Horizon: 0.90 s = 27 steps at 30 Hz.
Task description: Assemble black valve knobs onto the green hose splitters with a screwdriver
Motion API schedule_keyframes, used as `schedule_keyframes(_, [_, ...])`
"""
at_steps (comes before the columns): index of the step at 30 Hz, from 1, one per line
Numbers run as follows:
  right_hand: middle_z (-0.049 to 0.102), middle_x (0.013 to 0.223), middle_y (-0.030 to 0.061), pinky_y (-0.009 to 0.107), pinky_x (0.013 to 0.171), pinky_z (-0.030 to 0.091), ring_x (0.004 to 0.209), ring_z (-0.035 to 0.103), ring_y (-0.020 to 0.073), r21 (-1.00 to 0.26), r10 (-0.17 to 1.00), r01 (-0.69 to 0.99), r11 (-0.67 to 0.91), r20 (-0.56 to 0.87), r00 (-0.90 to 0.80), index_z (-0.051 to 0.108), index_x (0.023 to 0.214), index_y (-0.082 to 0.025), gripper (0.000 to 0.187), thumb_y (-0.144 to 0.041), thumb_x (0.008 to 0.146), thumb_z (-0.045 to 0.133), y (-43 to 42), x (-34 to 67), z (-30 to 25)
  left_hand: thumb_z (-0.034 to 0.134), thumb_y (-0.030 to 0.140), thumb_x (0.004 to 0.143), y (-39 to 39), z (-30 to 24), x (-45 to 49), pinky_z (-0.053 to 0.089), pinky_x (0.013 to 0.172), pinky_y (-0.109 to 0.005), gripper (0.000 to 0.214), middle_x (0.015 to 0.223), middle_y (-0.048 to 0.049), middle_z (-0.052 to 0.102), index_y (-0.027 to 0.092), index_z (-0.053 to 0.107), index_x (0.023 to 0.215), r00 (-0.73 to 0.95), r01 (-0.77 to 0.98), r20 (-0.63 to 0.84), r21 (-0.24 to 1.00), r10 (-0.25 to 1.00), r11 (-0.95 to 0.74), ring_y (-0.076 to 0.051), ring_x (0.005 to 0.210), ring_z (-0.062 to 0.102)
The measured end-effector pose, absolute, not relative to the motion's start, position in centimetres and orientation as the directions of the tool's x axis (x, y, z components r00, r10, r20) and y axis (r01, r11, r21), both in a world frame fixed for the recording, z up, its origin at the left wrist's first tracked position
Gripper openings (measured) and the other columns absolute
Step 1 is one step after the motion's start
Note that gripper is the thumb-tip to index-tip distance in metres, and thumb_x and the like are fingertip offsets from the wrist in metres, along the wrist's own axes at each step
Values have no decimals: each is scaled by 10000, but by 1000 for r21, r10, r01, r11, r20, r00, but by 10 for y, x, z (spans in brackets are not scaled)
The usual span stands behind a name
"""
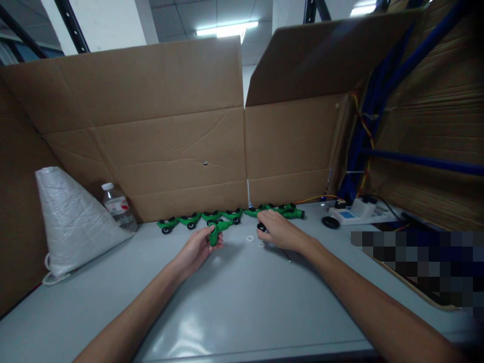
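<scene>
My left hand (198, 251) is closed around a green plastic toy piece (217, 235), lifted above the grey tabletop (234, 312). To its right, my right hand (280, 230) has its fingers curled in, with a small black wheel (261, 228) at the fingertips. A thin metal rod (287, 256) shows below that hand; whether it is gripped or lies on the table I cannot tell. Two white rings (250, 238) rest between the hands. Behind them stands a row of green toy vehicles (189, 220) with black wheels, partly hidden by my right hand.
Cardboard panels (170, 146) close off the back. A white bag (75, 227) and a clear water bottle (120, 209) stand at the left. On the right are a black ring (330, 222), a white power strip (351, 214) with cables, and a blue metal frame (357, 161).
</scene>
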State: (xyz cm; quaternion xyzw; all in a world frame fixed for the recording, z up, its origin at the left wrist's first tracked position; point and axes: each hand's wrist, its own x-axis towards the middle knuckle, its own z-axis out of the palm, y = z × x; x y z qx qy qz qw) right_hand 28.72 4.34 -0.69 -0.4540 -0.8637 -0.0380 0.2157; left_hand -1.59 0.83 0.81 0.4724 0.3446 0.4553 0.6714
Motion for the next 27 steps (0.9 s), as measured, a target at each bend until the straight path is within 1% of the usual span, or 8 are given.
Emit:
schedule_keyframes(4, [648,968,102,370,855,398,938,540,277,-104,775,814,572,394,-494,554,908,-206,89,-267,970,577,41,284,-6,733,421,954,6,12,-16,588,808,-294,284,971,-96,740,148,714,1029,383,-277,-63,944,922,179,-175,844,680])
schedule_keyframes(10, [639,963,91,356,851,404,932,545,264,-69,767,813,578,386,-512,549,906,-204,82,-237,981,552,41,284,-7,748,497,944,6,12,-16,574,720,-241,383,973,-97,743,130,723,1053,343,-281,-61,946,937,164,-160,818,681])
schedule_keyframes(16, [630,991,103,373,880,410,953,534,273,-74,763,808,585,389,-517,574,934,-201,82,-219,998,526,45,288,-13,643,550,1000,9,9,-17,579,693,-246,430,1009,-122,764,135,721,1076,308,-267,-99,946,946,186,-172,824,690])
schedule_keyframes(18, [627,1004,104,374,892,409,959,533,271,-89,760,799,595,383,-525,591,950,-196,70,-192,985,531,47,289,-15,640,534,1007,9,10,-16,582,696,-246,415,1046,-134,769,133,724,1073,312,-269,-110,942,944,199,-172,830,697])
schedule_keyframes(21, [638,1035,105,370,915,402,1002,543,268,-115,748,769,628,359,-557,628,1002,-187,83,-160,962,560,49,290,-18,687,482,991,7,11,-15,591,722,-252,370,1090,-142,771,126,736,1079,313,-281,-101,940,944,194,-175,850,711])
schedule_keyframes(27, [676,1160,122,395,941,387,1097,555,290,-113,768,781,614,315,-558,679,1180,-193,230,-164,969,594,46,289,-20,779,401,940,8,8,-15,603,771,-262,308,1053,-125,765,118,753,1058,314,-290,-69,943,947,165,-173,864,723])
